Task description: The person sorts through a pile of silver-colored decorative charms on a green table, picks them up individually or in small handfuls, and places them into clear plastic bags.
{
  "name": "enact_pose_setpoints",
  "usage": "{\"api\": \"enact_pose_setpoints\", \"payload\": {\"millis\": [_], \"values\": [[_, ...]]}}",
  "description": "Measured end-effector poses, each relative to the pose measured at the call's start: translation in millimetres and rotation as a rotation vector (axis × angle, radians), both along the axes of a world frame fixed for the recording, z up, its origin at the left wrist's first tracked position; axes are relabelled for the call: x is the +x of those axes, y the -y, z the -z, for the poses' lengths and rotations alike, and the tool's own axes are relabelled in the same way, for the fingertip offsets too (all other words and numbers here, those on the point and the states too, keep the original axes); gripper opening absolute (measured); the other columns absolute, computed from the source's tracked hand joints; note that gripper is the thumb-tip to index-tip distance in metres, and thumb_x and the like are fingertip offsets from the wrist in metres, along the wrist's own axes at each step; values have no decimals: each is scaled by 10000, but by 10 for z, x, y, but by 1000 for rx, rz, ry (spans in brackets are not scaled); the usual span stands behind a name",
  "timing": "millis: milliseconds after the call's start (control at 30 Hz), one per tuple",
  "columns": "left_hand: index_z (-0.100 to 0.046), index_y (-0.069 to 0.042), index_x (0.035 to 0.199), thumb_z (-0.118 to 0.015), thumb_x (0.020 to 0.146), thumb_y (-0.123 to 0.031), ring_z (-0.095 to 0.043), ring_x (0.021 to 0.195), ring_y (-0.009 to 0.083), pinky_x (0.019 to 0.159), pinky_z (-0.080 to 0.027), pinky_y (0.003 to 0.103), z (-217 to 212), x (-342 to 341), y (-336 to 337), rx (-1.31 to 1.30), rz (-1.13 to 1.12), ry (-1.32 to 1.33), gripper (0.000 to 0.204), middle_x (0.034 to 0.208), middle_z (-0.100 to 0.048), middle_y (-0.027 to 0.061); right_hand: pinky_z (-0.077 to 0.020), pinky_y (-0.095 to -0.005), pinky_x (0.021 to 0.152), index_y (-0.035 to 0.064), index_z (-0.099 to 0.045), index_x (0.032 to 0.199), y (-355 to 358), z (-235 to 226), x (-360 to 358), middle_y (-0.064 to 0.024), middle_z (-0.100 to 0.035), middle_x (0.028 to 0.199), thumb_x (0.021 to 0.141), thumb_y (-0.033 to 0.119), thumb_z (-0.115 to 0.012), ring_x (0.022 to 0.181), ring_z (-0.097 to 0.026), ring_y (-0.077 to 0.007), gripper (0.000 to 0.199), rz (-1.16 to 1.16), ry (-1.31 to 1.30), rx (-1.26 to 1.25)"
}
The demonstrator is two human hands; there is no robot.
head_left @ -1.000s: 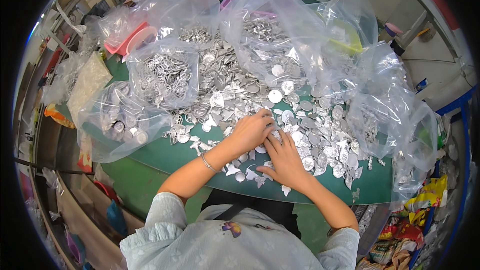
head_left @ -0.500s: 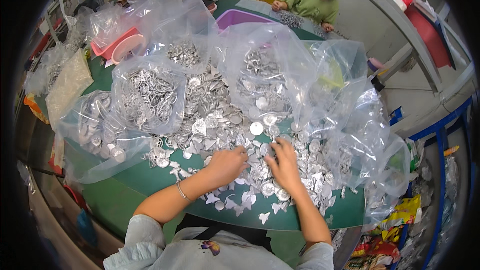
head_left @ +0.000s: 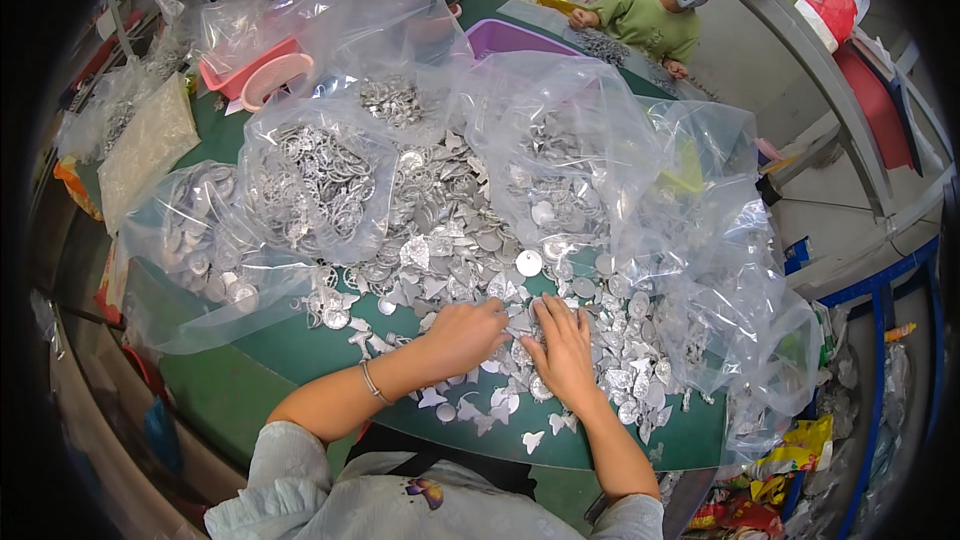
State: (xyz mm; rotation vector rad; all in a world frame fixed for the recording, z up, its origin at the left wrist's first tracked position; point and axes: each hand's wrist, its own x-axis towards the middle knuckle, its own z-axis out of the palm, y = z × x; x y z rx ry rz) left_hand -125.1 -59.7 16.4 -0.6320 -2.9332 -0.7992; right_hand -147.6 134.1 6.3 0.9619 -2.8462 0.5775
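A big heap of small flat silver metal pieces [head_left: 450, 230] covers the green table [head_left: 250, 380]. My left hand [head_left: 465, 335] lies on the near edge of the heap, fingers curled over pieces. My right hand [head_left: 565, 345] rests flat on the pieces beside it, fingers spread. The two hands nearly touch. I cannot tell whether either one grips a piece. A thin bracelet [head_left: 372, 381] circles my left wrist. Loose butterfly-shaped pieces [head_left: 533, 440] lie near the table's front edge.
Clear plastic bags of metal parts [head_left: 310, 185] ring the heap, more on the right [head_left: 700, 270]. A pink tray [head_left: 262, 70] and purple bin [head_left: 515, 38] stand at the back. Another person in green [head_left: 645, 20] works at the far side. Blue rack [head_left: 880, 290] at right.
The view has tilted, so the table sits lower and the far person shows. Both hands stay together on the pieces, shifted slightly among them.
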Motion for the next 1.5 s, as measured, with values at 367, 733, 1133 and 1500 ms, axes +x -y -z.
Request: {"api": "enact_pose_setpoints", "payload": {"millis": [367, 733, 1133, 1500], "values": [[-627, -49, 785, -606, 782, -248, -598, 632, 280, 529, -476, 382, -24, -10, -4, 1, -25, -5, 200, 823, -580, 57, -233, -497, 993, 59, -524, 1125, 32, -74, 60, -136, -448, 1221, 722, 226, -671, 1135, -420, -304, 461, -56, -39, -55], [-617, -39, 752, -601, 780, -238, -590, 609, 294, 508, -465, 389, -41, -6, 7, 35, -25, -46, 202, 768, -577, 76, -273, -459, 961, 45, -525, 1124, 76, -148, 71, -140, -473, 1100, 699, 218, -686, 1039, -437, -314, 487, -55, -35, -121], [-607, -44, 760, -585, 794, -245, -592, 611, 298, 508, -464, 397, -40, -13, 7, 13, -27, -43, 205, 754, -575, 79, -331, -398, 834, 53, -527, 1113, 96, -162, 93, -122, -474, 1071, 673, 188, -705, 966, -437, -295, 494, -80, 26, -177], [-608, -42, 758, -580, 799, -244, -595, 623, 305, 518, -459, 405, -51, -11, 0, 21, -29, -29, 208, 712, -602, 84, -335, -397, 872, 73, -514, 1143, 94, -150, 105, -165, -407, 1189, 631, 169, -743, 1049, -421, -323, 569, -66, 30, -225]]}}
